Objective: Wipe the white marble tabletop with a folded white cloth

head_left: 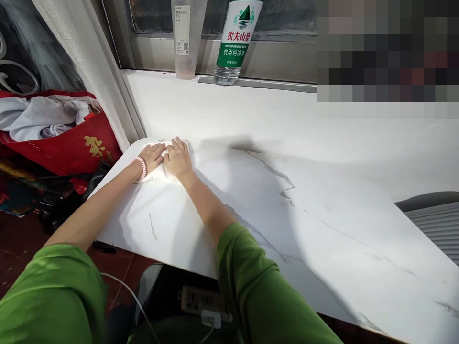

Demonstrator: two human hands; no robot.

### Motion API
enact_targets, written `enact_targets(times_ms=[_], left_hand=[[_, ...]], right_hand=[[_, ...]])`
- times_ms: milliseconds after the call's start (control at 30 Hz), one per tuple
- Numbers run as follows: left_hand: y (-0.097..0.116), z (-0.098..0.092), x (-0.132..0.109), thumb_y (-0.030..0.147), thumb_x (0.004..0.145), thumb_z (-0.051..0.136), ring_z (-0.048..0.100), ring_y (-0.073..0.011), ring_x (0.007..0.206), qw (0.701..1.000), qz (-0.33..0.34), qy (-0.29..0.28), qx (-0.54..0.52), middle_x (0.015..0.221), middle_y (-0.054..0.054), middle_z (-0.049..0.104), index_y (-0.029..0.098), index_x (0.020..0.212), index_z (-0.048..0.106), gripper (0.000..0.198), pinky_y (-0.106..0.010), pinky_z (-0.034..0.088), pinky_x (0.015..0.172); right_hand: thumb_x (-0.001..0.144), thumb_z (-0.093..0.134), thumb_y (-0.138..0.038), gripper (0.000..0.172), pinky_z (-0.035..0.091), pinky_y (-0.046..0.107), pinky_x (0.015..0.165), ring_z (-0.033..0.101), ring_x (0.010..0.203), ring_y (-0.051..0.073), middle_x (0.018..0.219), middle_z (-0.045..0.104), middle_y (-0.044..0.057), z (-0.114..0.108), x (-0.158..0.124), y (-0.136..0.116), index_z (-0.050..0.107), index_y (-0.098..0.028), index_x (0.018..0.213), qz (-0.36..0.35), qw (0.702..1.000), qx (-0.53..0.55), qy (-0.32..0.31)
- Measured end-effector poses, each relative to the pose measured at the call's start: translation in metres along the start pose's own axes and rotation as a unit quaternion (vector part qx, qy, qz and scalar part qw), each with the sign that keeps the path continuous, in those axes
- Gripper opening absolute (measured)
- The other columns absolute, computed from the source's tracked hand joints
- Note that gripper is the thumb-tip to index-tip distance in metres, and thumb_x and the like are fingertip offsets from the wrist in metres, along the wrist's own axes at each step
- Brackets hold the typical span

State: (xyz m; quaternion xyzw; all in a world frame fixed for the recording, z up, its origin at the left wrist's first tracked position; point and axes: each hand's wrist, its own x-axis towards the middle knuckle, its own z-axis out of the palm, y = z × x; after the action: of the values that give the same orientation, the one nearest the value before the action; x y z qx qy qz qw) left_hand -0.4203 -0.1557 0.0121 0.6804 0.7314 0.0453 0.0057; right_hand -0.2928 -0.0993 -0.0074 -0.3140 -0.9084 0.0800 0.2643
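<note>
Both my hands press on a white cloth (pixel 156 177) at the far left corner of the white marbled table (pixel 251 205). My left hand (pixel 151 158), with a pink coiled band at the wrist, lies on the cloth with its fingers stretched toward the right. Close beside it, my right hand (pixel 178 159) rests flat with its fingertips pointing to the far edge. The fingers of both hands are extended and look slightly apart. The cloth shows in part under and around them; its middle is hidden by the hands.
A clear cup (pixel 186 62) and a labelled water bottle (pixel 233 52) stand on the window ledge. A red bag (pixel 71 150) with white cloth is at the left, beside a curtain (pixel 86 57). A power strip (pixel 193 301) and cables are below the near edge.
</note>
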Motion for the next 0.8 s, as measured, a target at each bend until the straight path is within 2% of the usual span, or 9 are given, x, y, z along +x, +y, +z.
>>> enact_targets(times_ms=[100, 233, 333, 433, 567, 667, 733, 800], left_hand=[[0.017, 0.005, -0.008, 0.024, 0.094, 0.029, 0.030, -0.0235, 0.146, 1.000, -0.012, 0.008, 0.005, 0.156, -0.011, 0.036, 0.015, 0.145, 0.039, 0.053, -0.047, 0.019, 0.120], [0.053, 0.008, -0.039, 0.023, 0.094, 0.029, 0.027, -0.0246, 0.147, 1.000, -0.021, 0.008, 0.018, 0.157, -0.014, 0.034, 0.010, 0.147, 0.037, 0.055, -0.048, 0.018, 0.120], [0.092, 0.009, -0.076, 0.024, 0.094, 0.028, 0.027, -0.0267, 0.147, 0.999, -0.016, 0.006, 0.030, 0.157, -0.015, 0.032, 0.006, 0.148, 0.036, 0.057, -0.051, 0.018, 0.120], [0.135, 0.011, -0.118, 0.028, 0.096, 0.026, 0.025, -0.0296, 0.147, 0.999, -0.001, -0.011, 0.038, 0.158, -0.017, 0.031, 0.002, 0.149, 0.034, 0.060, -0.052, 0.017, 0.121], [0.177, 0.016, -0.156, 0.031, 0.099, 0.023, 0.024, -0.0312, 0.148, 0.998, 0.060, -0.004, 0.035, 0.157, -0.017, 0.031, 0.002, 0.150, 0.035, 0.060, -0.054, 0.018, 0.121], [0.190, 0.019, -0.156, 0.030, 0.099, 0.024, 0.024, -0.0301, 0.148, 0.995, 0.091, 0.003, 0.034, 0.156, -0.018, 0.033, 0.001, 0.148, 0.036, 0.058, -0.054, 0.014, 0.122], [0.192, 0.020, -0.142, 0.029, 0.099, 0.026, 0.024, -0.0301, 0.147, 0.995, 0.093, -0.003, 0.028, 0.156, -0.018, 0.033, 0.001, 0.148, 0.036, 0.058, -0.054, 0.014, 0.122], [0.191, 0.020, -0.118, 0.029, 0.098, 0.028, 0.025, -0.0301, 0.147, 0.996, 0.089, -0.011, 0.021, 0.156, -0.018, 0.034, 0.001, 0.148, 0.035, 0.058, -0.053, 0.015, 0.121]], right_hand=[[0.092, 0.035, -0.012, 0.038, 0.030, 0.042, 0.113, 0.049, 0.129, 0.027, 0.129, 0.062, 0.020, -0.007, -0.011, 0.008, 0.060, -0.003, 0.120, -0.014, 0.999, -0.006, -0.032], [0.091, 0.037, -0.012, 0.039, 0.031, 0.039, 0.113, 0.051, 0.127, 0.027, 0.132, 0.061, 0.019, -0.025, -0.043, 0.014, 0.061, -0.003, 0.121, -0.050, 0.998, -0.010, -0.042], [0.091, 0.036, -0.013, 0.043, 0.032, 0.041, 0.114, 0.050, 0.129, 0.027, 0.134, 0.061, 0.018, -0.044, -0.089, 0.016, 0.060, -0.001, 0.124, -0.079, 0.996, -0.008, -0.034], [0.091, 0.036, -0.016, 0.047, 0.031, 0.046, 0.115, 0.049, 0.131, 0.030, 0.136, 0.058, 0.022, -0.066, -0.148, 0.016, 0.056, 0.004, 0.129, -0.105, 0.994, -0.016, -0.027], [0.094, 0.034, -0.021, 0.052, 0.032, 0.048, 0.116, 0.044, 0.135, 0.031, 0.140, 0.054, 0.024, -0.094, -0.213, 0.017, 0.051, 0.006, 0.134, -0.126, 0.991, -0.046, -0.027], [0.095, 0.031, -0.022, 0.052, 0.033, 0.047, 0.116, 0.041, 0.138, 0.029, 0.143, 0.052, 0.022, -0.104, -0.228, 0.024, 0.050, 0.003, 0.137, -0.120, 0.990, -0.065, -0.033], [0.094, 0.031, -0.021, 0.052, 0.034, 0.047, 0.115, 0.042, 0.137, 0.029, 0.143, 0.052, 0.021, -0.104, -0.221, 0.034, 0.050, 0.002, 0.137, -0.105, 0.991, -0.065, -0.042], [0.091, 0.032, -0.020, 0.051, 0.035, 0.047, 0.113, 0.047, 0.133, 0.029, 0.139, 0.056, 0.021, -0.101, -0.202, 0.048, 0.052, 0.001, 0.134, -0.084, 0.994, -0.056, -0.042]])
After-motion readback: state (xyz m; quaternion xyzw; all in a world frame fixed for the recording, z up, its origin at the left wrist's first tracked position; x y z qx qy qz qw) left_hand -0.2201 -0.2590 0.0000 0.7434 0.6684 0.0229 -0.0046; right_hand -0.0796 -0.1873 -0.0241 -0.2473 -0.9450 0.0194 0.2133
